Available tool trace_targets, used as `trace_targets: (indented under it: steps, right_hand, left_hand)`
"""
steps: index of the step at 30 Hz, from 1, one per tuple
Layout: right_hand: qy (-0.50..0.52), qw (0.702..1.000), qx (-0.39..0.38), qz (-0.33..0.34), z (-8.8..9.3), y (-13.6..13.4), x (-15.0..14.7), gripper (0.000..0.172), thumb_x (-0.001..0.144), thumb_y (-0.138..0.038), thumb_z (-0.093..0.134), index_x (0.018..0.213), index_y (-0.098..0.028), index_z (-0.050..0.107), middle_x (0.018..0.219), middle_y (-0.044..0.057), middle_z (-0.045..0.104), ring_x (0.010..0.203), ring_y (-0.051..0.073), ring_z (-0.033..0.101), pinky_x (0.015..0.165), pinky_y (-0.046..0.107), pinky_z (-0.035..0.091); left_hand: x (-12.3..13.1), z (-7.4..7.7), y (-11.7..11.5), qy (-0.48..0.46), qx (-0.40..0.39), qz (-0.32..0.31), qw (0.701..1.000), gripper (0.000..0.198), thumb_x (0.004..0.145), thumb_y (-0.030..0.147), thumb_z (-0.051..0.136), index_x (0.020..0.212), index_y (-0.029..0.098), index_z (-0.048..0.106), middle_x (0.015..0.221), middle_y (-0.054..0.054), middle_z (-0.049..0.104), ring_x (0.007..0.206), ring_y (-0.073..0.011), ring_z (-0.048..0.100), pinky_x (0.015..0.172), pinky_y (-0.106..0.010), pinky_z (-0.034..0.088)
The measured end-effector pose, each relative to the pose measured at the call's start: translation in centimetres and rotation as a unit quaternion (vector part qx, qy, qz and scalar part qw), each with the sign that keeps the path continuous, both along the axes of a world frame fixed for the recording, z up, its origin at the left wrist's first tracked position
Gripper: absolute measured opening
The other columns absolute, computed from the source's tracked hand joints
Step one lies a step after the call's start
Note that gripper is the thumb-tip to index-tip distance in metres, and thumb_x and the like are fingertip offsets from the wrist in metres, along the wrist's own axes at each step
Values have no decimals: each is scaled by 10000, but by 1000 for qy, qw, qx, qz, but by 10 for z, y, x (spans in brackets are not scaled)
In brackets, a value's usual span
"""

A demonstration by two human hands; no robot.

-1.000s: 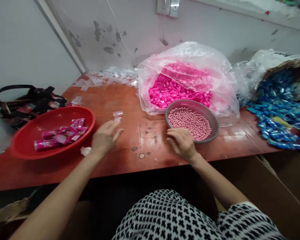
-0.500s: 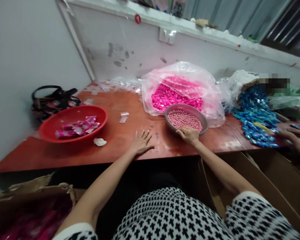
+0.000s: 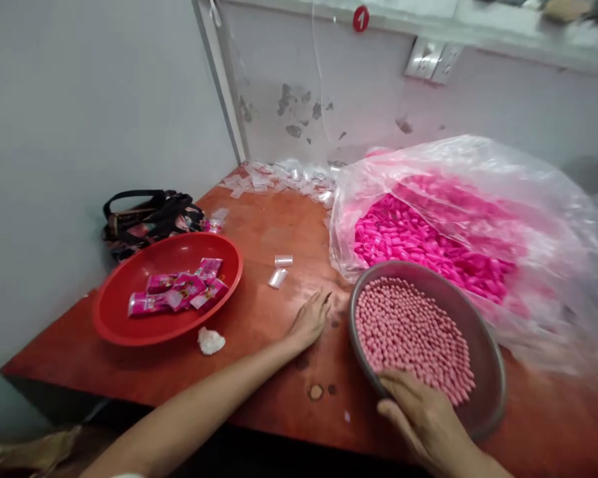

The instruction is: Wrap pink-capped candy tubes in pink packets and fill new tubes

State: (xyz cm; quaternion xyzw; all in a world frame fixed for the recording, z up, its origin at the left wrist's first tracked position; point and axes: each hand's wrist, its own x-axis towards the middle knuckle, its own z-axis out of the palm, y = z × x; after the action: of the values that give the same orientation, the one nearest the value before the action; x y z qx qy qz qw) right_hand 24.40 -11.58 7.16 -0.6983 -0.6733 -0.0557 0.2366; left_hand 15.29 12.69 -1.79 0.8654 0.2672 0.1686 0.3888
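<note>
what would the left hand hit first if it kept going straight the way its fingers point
Most likely the rim of the grey metal bowl holding pink pellets, just past the fingertips of the left hand, though depth is hard to judge from this view.

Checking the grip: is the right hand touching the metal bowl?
Touching. The head view shows the right hand with its fingers lying over the near rim of the metal bowl.

Single head-worn camera looked forward and down, close above the left hand (image 3: 309, 320) and right hand (image 3: 423, 418), facing the wall (image 3: 279, 73).
</note>
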Motion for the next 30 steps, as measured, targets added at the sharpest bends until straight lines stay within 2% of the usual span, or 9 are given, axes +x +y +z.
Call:
trace_targets:
  steps: [3,6,11,14,17,22,24,26,30]
  right_hand:
    - [109,991,-34,70,25,38,17,288,957,-374,408,913,-238,657,782,11,748,660,114,716,593,146,571]
    - [162,981,-51,91,51,83,44,201,910,-354,490,1051,-323,629,834,2,761,707,153,729,585,191,601]
    - [200,971,-103,86,85,169,79,241,863,-351,548,1084,-391,633,924,20,755,802,231,730,648,338,631]
    - [220,957,-156,106,101,225,90,193,886,-366,516,1015,-337,656,898,39,752,795,224,728,647,334,617]
    - [212,942,-213,146,110,278,96,203,913,-352,477,976,-281,657,872,42,746,762,195,723,639,299,593]
    - [176,935,-246,187,114,358,114,246,939,-349,451,950,-207,651,900,66,735,789,175,707,684,270,549]
    - [138,942,-250,176,114,395,134,238,927,-342,475,970,-187,652,908,75,730,794,180,700,704,277,532]
    - [89,960,-241,110,115,438,167,252,920,-334,486,1021,-165,644,953,103,723,819,200,691,731,298,517]
    - [-21,974,-206,-94,113,524,260,355,925,-357,470,1133,-104,607,1080,195,678,932,280,662,798,380,494]
  left_hand:
    - [46,28,48,-87,-89,137,983,317,902,259,406,1168,175,558,1172,-107,649,1110,-189,606,970,-352,487]
    - [83,57,108,-134,-73,212,965,358,892,323,475,1205,163,541,1249,-124,608,1178,-196,561,1029,-337,435]
    - [93,80,223,-41,7,372,927,575,893,354,470,1420,162,341,1533,-153,286,1422,-239,267,1155,-426,240]
    - [66,75,289,95,3,461,882,664,891,373,459,1471,135,241,1574,-183,130,1450,-325,155,1141,-556,173]
    - [30,61,341,178,-25,504,845,703,883,372,472,1481,106,215,1568,-223,79,1446,-390,87,1118,-628,112]
    - [2,42,385,136,-85,519,839,671,904,386,429,1400,-50,307,1528,-313,91,1411,-471,23,1070,-686,68]
    - [6,36,397,96,-76,502,856,567,938,424,334,1387,83,391,1555,-176,197,1424,-421,32,1092,-648,60]
    - [20,29,411,19,-41,465,884,515,925,494,310,1360,257,449,1548,-36,286,1438,-389,61,1091,-668,95]
    - [77,17,437,96,-34,438,893,711,850,662,338,1402,220,406,1570,-70,210,1404,-486,25,1048,-729,74]
